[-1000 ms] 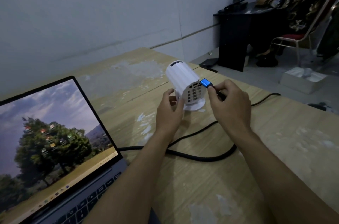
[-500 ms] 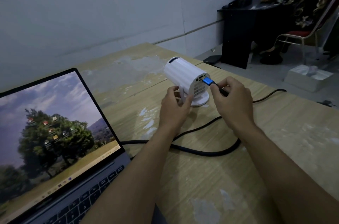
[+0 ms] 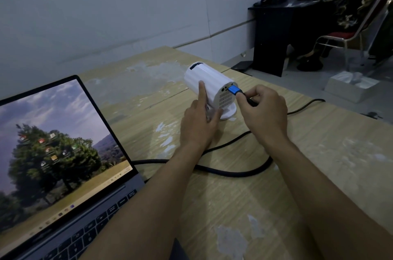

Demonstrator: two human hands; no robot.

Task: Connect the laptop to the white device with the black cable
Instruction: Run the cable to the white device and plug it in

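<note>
At the rear face of the white device [image 3: 207,83], we press the cable's blue plug [image 3: 234,90] against a port above the vent grille; how far it has gone in we cannot tell. Our right hand [image 3: 262,109] pinches the plug's back end and the black cable [image 3: 234,171] between thumb and fingers, the grip closed tight on it. Our left hand [image 3: 198,123] steadies the device from its near side, index finger laid up along the ribbed white barrel, the other fingers loosely spread around the stand rather than clamped. The device sits tilted on a round foot near the middle of the desk [image 3: 319,164], lens end pointing away toward the wall. From the plug the cable drops under our right wrist, loops across the worn wood and runs left to the edge of the laptop [image 3: 63,153], which stands open at the desk's left, its screen showing a tree under a cloudy sky. A thinner cord [image 3: 306,105] trails off to the right. Beyond the desk, a dark cabinet [image 3: 274,36], a red-seated chair [image 3: 348,40] and a white box [image 3: 350,87] on the floor occupy the dim room.
</note>
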